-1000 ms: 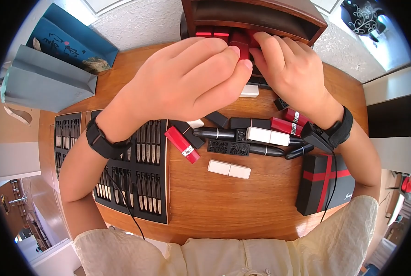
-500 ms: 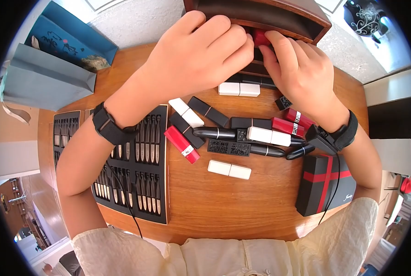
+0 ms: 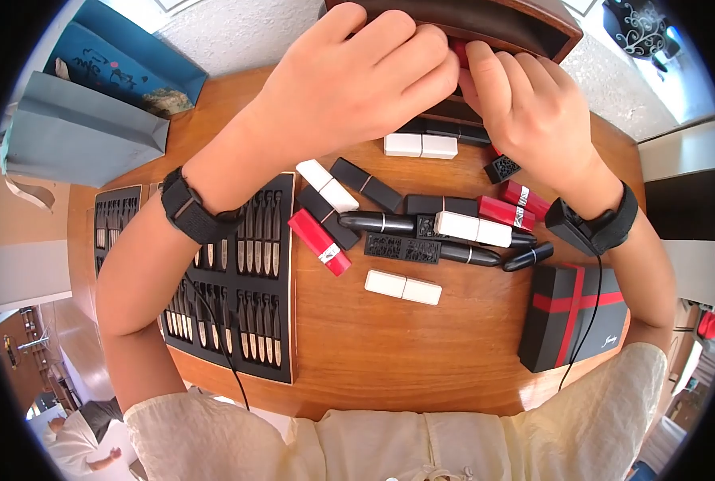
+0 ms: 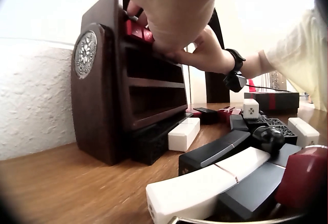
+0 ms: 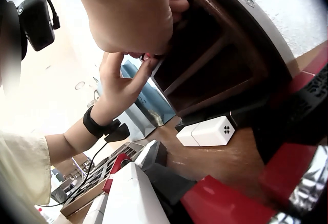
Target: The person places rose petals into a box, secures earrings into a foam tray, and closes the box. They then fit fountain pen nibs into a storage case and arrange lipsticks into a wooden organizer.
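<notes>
In the head view, both hands reach to a dark wooden rack (image 3: 525, 32) at the back of the table. My right hand (image 3: 533, 104) pinches a red lipstick tube (image 3: 459, 50) with thumb and forefinger at a compartment below the rack's upper one. Close beside it, my left hand (image 3: 365, 76) has its fingers bent toward the same compartment, their tips hidden. In the left wrist view, the ends of red lipstick tubes (image 4: 138, 31) show under the left fingers. Lower compartments (image 4: 154, 101) stand bare in that view.
White lipstick tubes (image 3: 403, 287), black tubes (image 3: 365, 183) and red tubes (image 3: 319, 242) lie scattered before the rack. A black tray of slim tubes (image 3: 259, 329) lies left. A black gift box with red ribbon (image 3: 545, 321) sits right. Paper bags (image 3: 93, 120) stand back left.
My left hand has moved up and right, closer to the rack, uncovering white and black tubes on the table. The red tube between the hands has gone deeper into the compartment.
</notes>
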Demonstrator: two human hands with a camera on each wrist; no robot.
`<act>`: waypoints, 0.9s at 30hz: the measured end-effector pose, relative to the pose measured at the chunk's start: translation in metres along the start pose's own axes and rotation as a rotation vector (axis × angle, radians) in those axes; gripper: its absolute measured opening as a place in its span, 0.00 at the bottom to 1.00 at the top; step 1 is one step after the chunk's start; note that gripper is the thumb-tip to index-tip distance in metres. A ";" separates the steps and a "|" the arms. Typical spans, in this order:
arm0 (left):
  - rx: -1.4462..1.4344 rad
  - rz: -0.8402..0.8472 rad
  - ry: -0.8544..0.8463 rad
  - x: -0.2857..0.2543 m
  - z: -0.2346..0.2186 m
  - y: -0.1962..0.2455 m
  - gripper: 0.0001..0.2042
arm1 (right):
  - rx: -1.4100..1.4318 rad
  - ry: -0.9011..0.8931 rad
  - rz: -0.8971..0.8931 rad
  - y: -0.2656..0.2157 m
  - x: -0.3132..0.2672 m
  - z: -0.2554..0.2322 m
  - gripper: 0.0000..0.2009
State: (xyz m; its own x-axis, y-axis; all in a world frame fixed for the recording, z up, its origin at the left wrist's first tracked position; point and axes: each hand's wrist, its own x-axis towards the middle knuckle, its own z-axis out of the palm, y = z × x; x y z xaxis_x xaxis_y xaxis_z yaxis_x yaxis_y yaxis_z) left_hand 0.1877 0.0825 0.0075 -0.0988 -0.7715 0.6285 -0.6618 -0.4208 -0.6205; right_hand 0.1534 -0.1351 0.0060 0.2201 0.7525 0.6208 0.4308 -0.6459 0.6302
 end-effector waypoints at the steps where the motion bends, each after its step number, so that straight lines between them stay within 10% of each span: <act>1: 0.001 0.000 -0.001 0.000 0.002 0.001 0.10 | -0.018 0.015 -0.024 0.001 -0.001 0.000 0.13; 7: 0.055 0.094 0.131 0.001 0.019 0.003 0.10 | -0.026 -0.017 0.004 0.005 -0.005 -0.009 0.15; 21: -0.289 0.167 -0.223 -0.007 -0.044 0.013 0.14 | 0.109 -0.110 -0.049 0.016 -0.020 -0.032 0.08; 27: -0.732 -0.005 -0.646 -0.036 -0.072 0.015 0.10 | 0.666 -0.931 0.011 0.026 -0.054 -0.056 0.08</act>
State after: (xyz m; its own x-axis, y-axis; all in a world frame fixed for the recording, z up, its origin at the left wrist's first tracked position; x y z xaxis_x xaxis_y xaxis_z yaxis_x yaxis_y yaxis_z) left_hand 0.1275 0.1382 0.0095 0.1867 -0.9754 0.1170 -0.9807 -0.1921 -0.0363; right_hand 0.1039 -0.1990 0.0148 0.6699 0.7298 -0.1365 0.7419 -0.6655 0.0825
